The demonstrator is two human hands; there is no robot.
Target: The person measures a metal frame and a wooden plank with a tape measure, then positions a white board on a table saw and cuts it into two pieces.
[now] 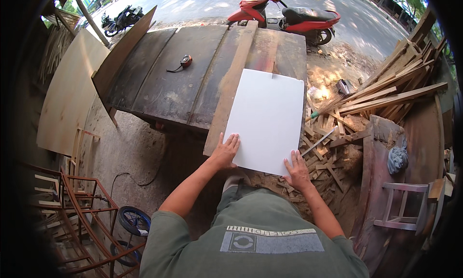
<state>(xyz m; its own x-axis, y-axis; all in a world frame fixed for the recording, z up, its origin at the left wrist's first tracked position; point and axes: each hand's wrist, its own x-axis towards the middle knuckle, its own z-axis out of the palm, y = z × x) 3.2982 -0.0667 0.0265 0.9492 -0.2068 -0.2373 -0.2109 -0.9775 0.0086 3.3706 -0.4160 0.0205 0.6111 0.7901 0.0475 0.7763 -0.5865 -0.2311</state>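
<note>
Pressing down on a white rectangular panel (266, 119), both hands are flat on its near edge in the head view. Left hand (225, 151) sits at the near left corner, fingers spread and laid open on the white surface, grip released, nothing clenched. Right hand (297, 171) is on the near right corner, palm down, fingers splayed too, grip equally loose and only resting on the sheet. The panel lies on the right part of a dark, weathered saw tabletop (164, 80), its near end hanging past the tabletop's edge toward the person. Along the panel's left side runs a long wooden fence board (232, 80), touching or just beside it, I cannot tell which. At the far edge of the panel a thin blade (273, 69) pokes up from the tabletop, right at the sheet's rim. Well to the left on the tabletop lies a tape measure (185, 61) with a dark strap trailing off it. Off to the right, a heap of wood offcuts (333, 152) covers the ground, with a small broom (322, 109) lying on top near the panel's right edge. Farther right, a pale stool (400, 205) stands beside a bluish rag (397, 158). Beyond the tabletop, a red scooter (284, 15) is parked on the road.
</note>
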